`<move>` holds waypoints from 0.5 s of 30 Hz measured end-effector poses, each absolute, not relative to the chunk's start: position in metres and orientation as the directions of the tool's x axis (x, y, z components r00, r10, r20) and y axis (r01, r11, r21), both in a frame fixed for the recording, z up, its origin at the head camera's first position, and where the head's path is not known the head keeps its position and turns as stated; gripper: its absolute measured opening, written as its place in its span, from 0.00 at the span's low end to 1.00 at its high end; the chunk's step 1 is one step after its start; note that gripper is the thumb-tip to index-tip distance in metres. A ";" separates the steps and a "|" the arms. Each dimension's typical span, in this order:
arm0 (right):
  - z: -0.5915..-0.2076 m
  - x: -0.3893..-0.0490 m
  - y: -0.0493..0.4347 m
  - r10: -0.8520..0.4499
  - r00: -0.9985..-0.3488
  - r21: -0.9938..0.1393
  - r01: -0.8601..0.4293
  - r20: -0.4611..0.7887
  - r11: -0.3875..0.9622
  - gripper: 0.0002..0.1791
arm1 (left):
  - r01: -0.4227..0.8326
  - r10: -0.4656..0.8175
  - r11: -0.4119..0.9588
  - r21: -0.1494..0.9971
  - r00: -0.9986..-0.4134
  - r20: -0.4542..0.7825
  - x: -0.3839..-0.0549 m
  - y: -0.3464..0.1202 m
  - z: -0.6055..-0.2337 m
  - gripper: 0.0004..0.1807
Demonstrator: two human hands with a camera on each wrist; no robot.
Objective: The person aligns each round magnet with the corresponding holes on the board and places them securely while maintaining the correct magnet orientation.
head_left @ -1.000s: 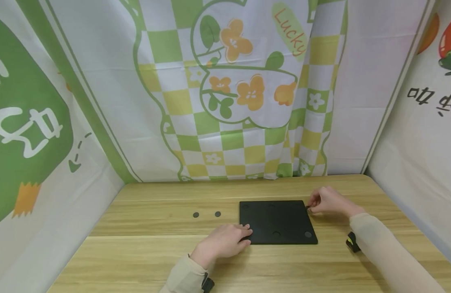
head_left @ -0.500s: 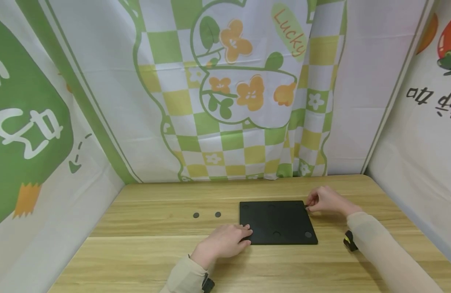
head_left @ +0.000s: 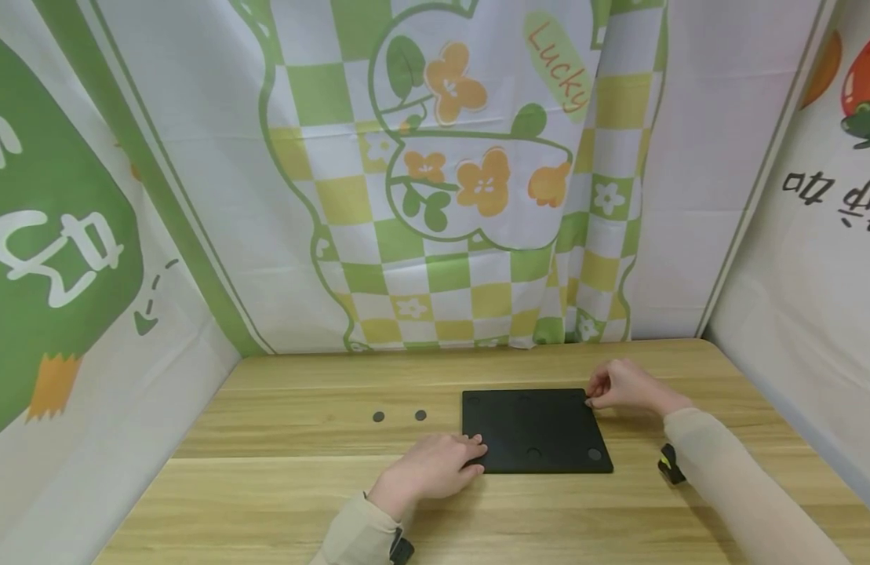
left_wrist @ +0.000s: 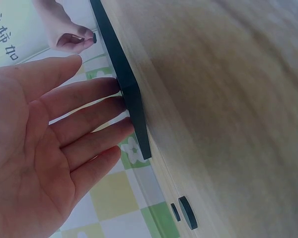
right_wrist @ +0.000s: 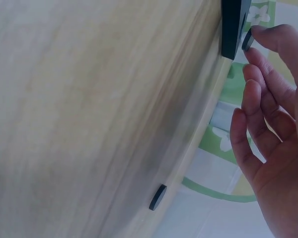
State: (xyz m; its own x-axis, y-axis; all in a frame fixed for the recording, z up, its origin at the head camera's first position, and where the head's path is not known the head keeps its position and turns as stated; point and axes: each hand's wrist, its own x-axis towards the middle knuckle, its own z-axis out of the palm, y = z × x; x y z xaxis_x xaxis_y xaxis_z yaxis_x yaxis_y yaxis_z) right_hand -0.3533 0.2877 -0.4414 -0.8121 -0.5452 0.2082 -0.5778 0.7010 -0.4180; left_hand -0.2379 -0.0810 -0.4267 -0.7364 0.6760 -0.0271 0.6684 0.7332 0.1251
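A flat black rectangular board [head_left: 533, 431] lies on the wooden table, with faint round marks on its top. One small dark disc [head_left: 594, 454] sits in its near right corner. My right hand [head_left: 621, 384] pinches another small dark disc [right_wrist: 247, 39] between thumb and forefinger, close over the far right corner. With fingers fairly straight, my left hand [head_left: 435, 464] rests its fingertips on the board's near left edge. Left of the board, two loose dark discs lie on the table: an outer disc [head_left: 378, 417] and an inner disc [head_left: 420, 415].
In the right wrist view one more dark disc [right_wrist: 158, 197] lies on the table to the right of the board. A printed checkered cloth [head_left: 449, 298] hangs behind the table [head_left: 279, 471], and printed cloth walls stand at both sides.
My right hand has moved slightly left with its disc, from beside the board's right edge to over the far right corner. My left hand has stayed in place.
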 end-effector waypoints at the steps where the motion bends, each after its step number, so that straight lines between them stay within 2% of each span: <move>1: -0.441 -0.353 0.287 -0.544 -0.813 -0.421 -0.575 0.205 0.701 0.06 | 0.669 0.677 0.733 0.126 -0.736 -0.027 -0.238 -0.081 -0.427 0.21; 15: -0.443 -0.359 0.281 -0.551 -0.809 -0.424 -0.580 0.204 0.696 0.06 | 0.664 0.673 0.736 0.135 -0.739 -0.032 -0.238 -0.082 -0.427 0.21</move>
